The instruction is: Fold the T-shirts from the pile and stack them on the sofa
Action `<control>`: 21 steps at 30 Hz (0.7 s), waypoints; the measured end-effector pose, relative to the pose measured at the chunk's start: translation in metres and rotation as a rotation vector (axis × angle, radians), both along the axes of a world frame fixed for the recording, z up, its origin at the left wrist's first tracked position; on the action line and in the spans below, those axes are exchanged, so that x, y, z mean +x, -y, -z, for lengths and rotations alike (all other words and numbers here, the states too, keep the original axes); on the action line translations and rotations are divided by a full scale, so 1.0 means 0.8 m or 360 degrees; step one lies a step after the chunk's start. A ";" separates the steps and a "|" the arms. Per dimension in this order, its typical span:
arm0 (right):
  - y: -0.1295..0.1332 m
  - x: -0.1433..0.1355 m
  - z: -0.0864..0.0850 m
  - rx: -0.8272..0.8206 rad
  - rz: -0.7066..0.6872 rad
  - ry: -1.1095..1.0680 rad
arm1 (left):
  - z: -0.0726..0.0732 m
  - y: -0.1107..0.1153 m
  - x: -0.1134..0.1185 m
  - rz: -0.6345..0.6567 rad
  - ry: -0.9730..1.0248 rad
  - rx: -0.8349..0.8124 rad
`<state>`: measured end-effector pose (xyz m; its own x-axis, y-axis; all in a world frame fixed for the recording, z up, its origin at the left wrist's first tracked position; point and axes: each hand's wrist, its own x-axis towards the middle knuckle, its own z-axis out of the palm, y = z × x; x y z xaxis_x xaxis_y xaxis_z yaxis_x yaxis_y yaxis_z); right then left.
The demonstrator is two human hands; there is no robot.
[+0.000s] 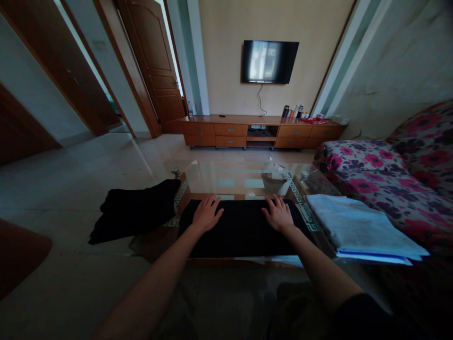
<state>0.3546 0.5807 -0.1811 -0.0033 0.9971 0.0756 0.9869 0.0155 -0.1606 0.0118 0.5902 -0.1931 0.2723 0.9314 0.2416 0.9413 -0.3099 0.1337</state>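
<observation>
A black cloth, perhaps a folded garment (240, 231), lies flat across the near part of the glass coffee table (240, 179). My left hand (206, 215) rests on its far left portion with the fingers spread. On the far right portion my right hand (278, 215) lies palm down, fingers apart. Neither hand grips the fabric. To the left, a second black cloth (138, 205) is heaped at the table's edge. A light blue folded cloth (357, 224) sits at the right end of the table, beyond my right hand.
A flower-patterned sofa (382, 179) stands to the right. Across the floor is a low wooden TV cabinet (230, 130) with bottles on it, below a wall-mounted television (269, 61). A rounded brown piece of furniture (21, 255) juts in at the left.
</observation>
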 end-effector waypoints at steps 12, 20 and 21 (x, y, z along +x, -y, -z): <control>-0.023 -0.025 0.035 -0.0125 0.0048 0.0038 | 0.025 -0.020 0.002 0.0097 -0.0012 -0.0093; -0.046 -0.140 0.016 0.0134 -0.0409 -0.0209 | 0.021 -0.029 0.077 0.0203 0.0056 -0.0073; -0.048 -0.152 0.017 0.0106 -0.0491 -0.0231 | 0.023 -0.030 0.085 0.0233 0.0037 -0.0117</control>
<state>0.2327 0.6193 -0.1949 -0.2883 0.9437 0.1623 0.9011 0.3247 -0.2875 0.0796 0.6140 -0.2119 0.4014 0.8976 0.1823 0.8832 -0.4320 0.1823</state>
